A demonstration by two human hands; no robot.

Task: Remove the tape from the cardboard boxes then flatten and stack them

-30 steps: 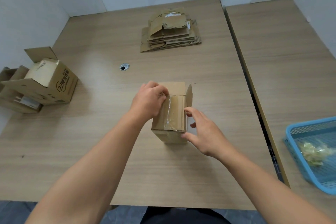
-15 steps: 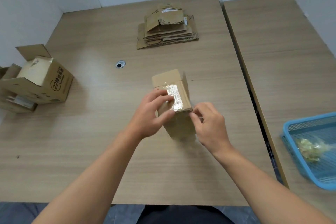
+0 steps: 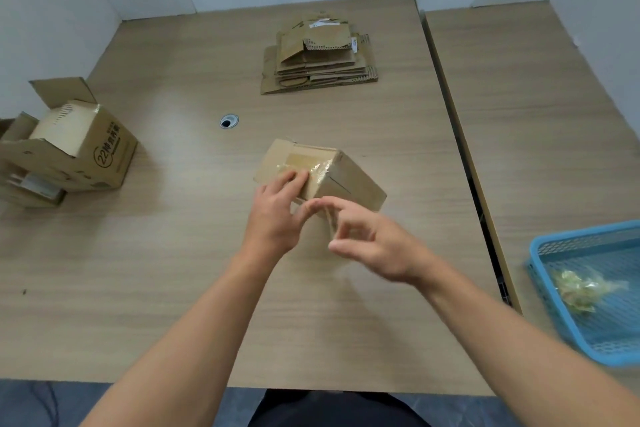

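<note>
- The small cardboard box [image 3: 349, 180] is held tilted just beyond both hands.
- It is gripped by the left hand [image 3: 273, 215]: fingers on the taped face, thumb at the near edge.
- A clear tape strip [image 3: 330, 222] is pinched by the blurred right hand [image 3: 374, 246], just beside the left hand.
- The flattened stack [image 3: 318, 59] is seen well beyond the hands.

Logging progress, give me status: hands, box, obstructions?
Left hand grips small box. Right hand pinches tape, partly on box. Nothing in the way.
</note>
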